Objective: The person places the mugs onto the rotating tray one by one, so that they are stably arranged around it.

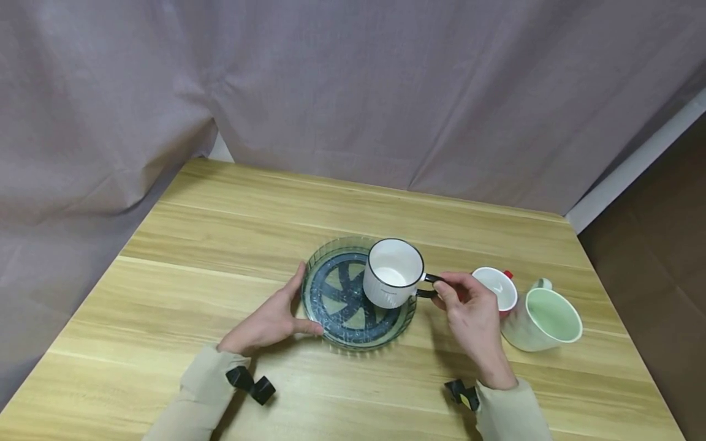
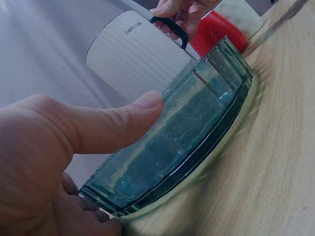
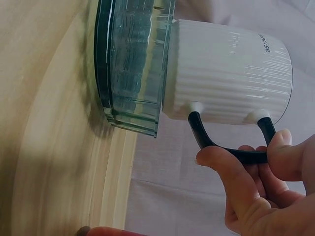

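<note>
The right hand (image 1: 469, 309) is pinching the black handle (image 3: 199, 130) of a white mug (image 1: 386, 297) between thumb and fingers, while the mug itself is hanging upright above the right part of a round glass dish (image 1: 353, 344). The mug's base is staying above the floor of the dish, about level with the rim; whether it is touching that rim, one cannot tell. Its mouth is facing up, its handle is pointing toward the right hand, and its ribbed side is showing the word "concise" in the wrist views. The left hand (image 1: 273, 321) is spreading wide against the left side of the dish, its thumb lying along the near side and its fingers reaching along the far side, without closing into a fist. The dish is resting on the wooden table (image 1: 237, 233), its floor showing a dark blue pattern. Just beyond the right hand, a red cup with a white inside (image 1: 496, 288) is standing on the table, and a pale green mug (image 1: 524, 331) is standing right beside it. Beige sleeves (image 1: 193, 392) are covering both forearms, and a greyish cloth (image 1: 331, 92) is hanging behind the table.
</note>
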A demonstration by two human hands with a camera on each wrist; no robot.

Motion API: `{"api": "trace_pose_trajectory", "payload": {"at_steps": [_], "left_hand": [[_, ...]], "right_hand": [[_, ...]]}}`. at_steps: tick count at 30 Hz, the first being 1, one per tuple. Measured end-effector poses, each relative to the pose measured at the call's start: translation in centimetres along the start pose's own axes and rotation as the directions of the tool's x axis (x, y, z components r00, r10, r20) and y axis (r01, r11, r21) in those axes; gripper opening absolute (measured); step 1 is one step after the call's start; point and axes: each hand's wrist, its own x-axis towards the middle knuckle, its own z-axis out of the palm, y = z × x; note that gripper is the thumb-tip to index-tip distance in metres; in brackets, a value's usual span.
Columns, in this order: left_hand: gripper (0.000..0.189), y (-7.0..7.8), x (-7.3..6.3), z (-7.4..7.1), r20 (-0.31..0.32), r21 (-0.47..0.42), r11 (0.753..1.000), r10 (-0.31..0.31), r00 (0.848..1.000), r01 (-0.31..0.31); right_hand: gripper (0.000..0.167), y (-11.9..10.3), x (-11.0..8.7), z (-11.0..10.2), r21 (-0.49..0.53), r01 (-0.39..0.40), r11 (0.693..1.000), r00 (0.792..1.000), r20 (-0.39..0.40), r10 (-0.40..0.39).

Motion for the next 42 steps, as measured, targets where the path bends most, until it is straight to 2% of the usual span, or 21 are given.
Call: {"api": "trace_pose_trajectory", "payload": {"at_steps": [8,19,27,34,42], "left_hand": [[0.133,-0.1,0.0,0.1,-0.003,0.012,1.0,0.003,1.0,-0.003],[0.133,-0.2,0.0,0.1,-0.007,0.003,1.0,0.004,1.0,-0.004],[0.134,-0.3,0.1,0.1,-0.016,0.031,1.0,0.005,1.0,-0.004],[0.134,-0.3,0.1,0.1,-0.01,0.009,1.0,0.008,1.0,-0.008],[0.135,-0.2,0.1,0.1,-0.01,0.003,1.0,0.005,1.0,-0.005]], "right_hand": [[0.019,-0.1,0.1,0.2,0.015,0.006,1.0,1.0,0.002,-0.006],[0.02,0.1,0.3,0.6,-0.021,-0.008,1.0,1.0,0.006,0.008],[0.02,0.2,0.6,0.7,-0.046,0.006,0.999,1.0,0.009,-0.006],[0.019,0.5,0.9,1.1,-0.018,-0.01,1.0,1.0,0.01,0.01],[0.018,0.8,1.1,1.4,-0.034,-0.014,0.999,1.0,0.009,0.014]]}}
